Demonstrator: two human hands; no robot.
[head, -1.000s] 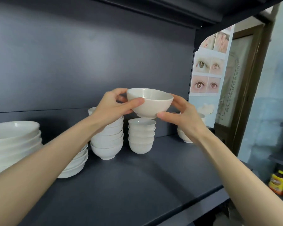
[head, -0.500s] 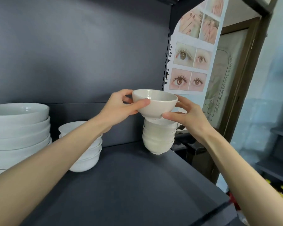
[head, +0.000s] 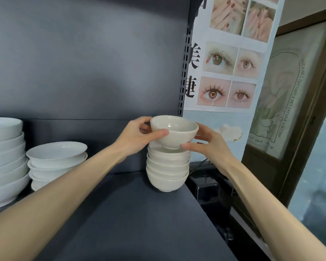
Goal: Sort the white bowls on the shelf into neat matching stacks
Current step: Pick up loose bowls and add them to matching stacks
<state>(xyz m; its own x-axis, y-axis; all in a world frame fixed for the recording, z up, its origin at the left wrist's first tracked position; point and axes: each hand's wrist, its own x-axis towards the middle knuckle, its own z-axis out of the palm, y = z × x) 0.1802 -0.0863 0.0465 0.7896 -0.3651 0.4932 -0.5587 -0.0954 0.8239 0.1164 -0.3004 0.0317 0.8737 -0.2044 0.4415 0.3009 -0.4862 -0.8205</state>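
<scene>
A dark grey back panel (head: 83, 63) meets a poster (head: 228, 72) beside a wooden-framed door (head: 307, 113).

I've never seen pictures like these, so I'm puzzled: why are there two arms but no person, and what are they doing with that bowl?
There is no machine here: the arms belong to a person. Every picture comes from one small camera worn on that person's head, looking forward and down, so you see only their arms. The left hand and right hand hold one small white bowl, one hand on each side. It is right over a stack of matching small bowls near the right edge of the dark shelf; I can't tell whether it has touched down. Further left stand a stack of wider bowls and a stack of big bowls. Beside the shelf hangs a poster showing eyes and nails.
</scene>
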